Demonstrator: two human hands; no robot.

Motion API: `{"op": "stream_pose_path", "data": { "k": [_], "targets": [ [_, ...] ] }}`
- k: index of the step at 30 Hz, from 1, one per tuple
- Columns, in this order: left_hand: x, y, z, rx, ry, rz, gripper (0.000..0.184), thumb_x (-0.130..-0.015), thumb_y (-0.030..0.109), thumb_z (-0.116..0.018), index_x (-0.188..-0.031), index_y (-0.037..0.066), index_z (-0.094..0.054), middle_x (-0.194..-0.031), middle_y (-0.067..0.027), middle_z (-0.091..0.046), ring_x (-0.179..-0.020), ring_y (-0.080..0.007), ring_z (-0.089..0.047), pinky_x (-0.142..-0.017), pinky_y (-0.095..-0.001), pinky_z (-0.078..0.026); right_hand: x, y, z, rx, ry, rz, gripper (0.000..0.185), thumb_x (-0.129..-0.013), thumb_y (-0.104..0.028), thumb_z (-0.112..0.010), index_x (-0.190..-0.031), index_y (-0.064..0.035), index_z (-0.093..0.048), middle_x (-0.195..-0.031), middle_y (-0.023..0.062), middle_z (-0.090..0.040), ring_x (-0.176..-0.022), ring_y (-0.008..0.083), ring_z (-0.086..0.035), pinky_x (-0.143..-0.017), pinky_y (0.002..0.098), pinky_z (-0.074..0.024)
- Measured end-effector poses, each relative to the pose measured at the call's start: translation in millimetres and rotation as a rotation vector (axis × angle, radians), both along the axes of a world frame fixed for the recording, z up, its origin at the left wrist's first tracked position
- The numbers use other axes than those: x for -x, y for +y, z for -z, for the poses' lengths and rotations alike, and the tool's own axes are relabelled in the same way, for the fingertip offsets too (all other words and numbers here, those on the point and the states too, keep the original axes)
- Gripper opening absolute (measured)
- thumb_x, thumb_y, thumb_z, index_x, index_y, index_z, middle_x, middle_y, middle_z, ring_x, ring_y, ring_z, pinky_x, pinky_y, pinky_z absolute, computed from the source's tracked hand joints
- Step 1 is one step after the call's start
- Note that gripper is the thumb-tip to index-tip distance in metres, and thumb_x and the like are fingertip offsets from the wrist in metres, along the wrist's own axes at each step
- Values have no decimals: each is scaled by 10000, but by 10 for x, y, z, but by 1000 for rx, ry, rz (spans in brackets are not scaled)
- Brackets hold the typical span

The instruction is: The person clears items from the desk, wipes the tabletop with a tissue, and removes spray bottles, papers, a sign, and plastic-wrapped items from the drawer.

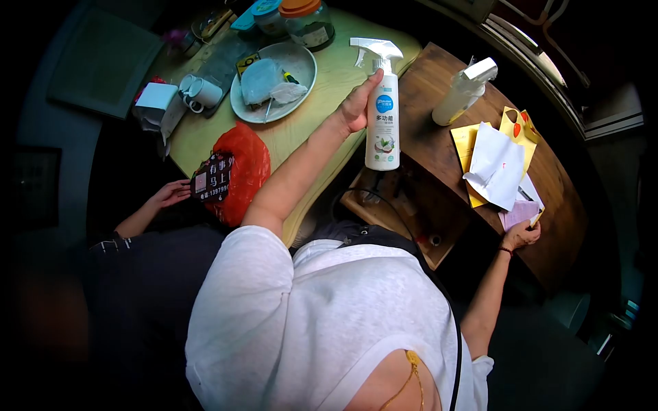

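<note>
My left hand (358, 104), arm stretched out, is wrapped round the neck of a white spray bottle (384, 130) with a blue label and a white trigger head. The bottle is upright in view, above the gap between two tables. On the right, my right hand (524, 235), with a dark bracelet at the wrist, is closed on the edge of some pink and white papers (519, 214). A white sheet (495, 168) and yellow packaging (517, 130) lie just beyond it. A second spray bottle (460, 96) stands behind them on the brown table (425, 89).
A co-worker's hand (173, 192) touches a red bag (243, 171) with a dark printed panel at left. The light-green table (349, 41) holds a plate (238, 103) of packets, jars (307, 24) and a white mug (203, 92). An open drawer (411, 226) juts out below the brown table.
</note>
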State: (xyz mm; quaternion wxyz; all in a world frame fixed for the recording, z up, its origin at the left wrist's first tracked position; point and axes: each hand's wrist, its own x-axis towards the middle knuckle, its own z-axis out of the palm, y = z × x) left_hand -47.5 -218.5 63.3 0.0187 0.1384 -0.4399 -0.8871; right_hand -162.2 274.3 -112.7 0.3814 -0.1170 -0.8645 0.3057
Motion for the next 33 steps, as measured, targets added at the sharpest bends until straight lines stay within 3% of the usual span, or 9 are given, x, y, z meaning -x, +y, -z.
{"op": "stream_pose_path", "data": {
  "k": [3, 9, 33],
  "targets": [
    [83, 44, -27, 17, -17, 8, 499, -843, 509, -534, -1028, 45, -525, -829, -119, -596, -756, -242, -622, -711, -408, -529, -102, -54, -51, 53, 6, -32, 331, -765, -170, -556, -1031, 27, -556, -1061, 204, -560, -1008, 343, -501, -896, 416, -378],
    [189, 122, -50, -4, -42, 55, 514, -848, 522, -516, -1048, 49, -525, -834, -103, -594, -753, -224, -616, -715, -404, -531, -100, -100, -33, -93, -14, -38, 333, -786, -188, -532, -1050, 15, -541, -1078, 173, -558, -1054, 319, -483, -939, 412, -337],
    [199, 78, -1, -33, -49, 57, 523, -854, 544, -489, -1042, 58, -537, -846, -95, -599, -757, -207, -616, -718, -410, -534, -73, -138, -43, -146, -11, 15, 346, -783, -214, -541, -1048, 8, -541, -1068, 166, -568, -1044, 318, -492, -939, 415, -334]
  ]
}}
